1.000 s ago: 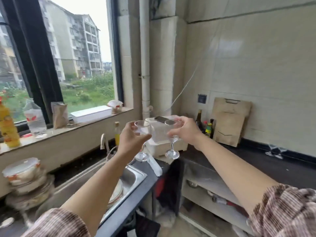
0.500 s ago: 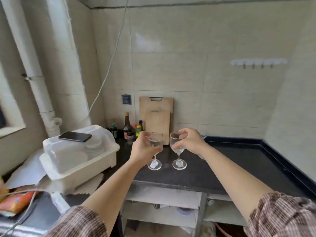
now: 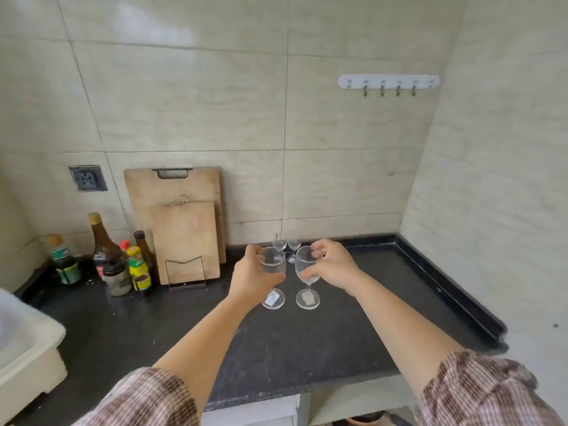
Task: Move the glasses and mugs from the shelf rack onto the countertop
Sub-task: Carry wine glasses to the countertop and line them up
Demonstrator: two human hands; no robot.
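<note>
My left hand (image 3: 250, 276) grips the bowl of a clear stemmed wine glass (image 3: 273, 299). My right hand (image 3: 333, 265) grips the bowl of a second wine glass (image 3: 307, 298) right beside it. Both glasses are upright, with their feet at or just above the black countertop (image 3: 307, 348); whether they touch it I cannot tell. Each foot bears a small white label. Behind them, near the back wall, stand two more wine glasses (image 3: 287, 245), partly hidden by my hands. The shelf rack is out of view.
Several sauce bottles (image 3: 116, 259) crowd the back left corner. Two wooden cutting boards (image 3: 181, 222) lean on the wall in a wire stand. A white plastic dish box (image 3: 27, 355) sits at the left edge. A hook rail (image 3: 388, 83) hangs on the wall.
My view has swung right from the window and sink to the countertop. Both hands have carried the two glasses forward and down over the counter, close to the two at the back.
</note>
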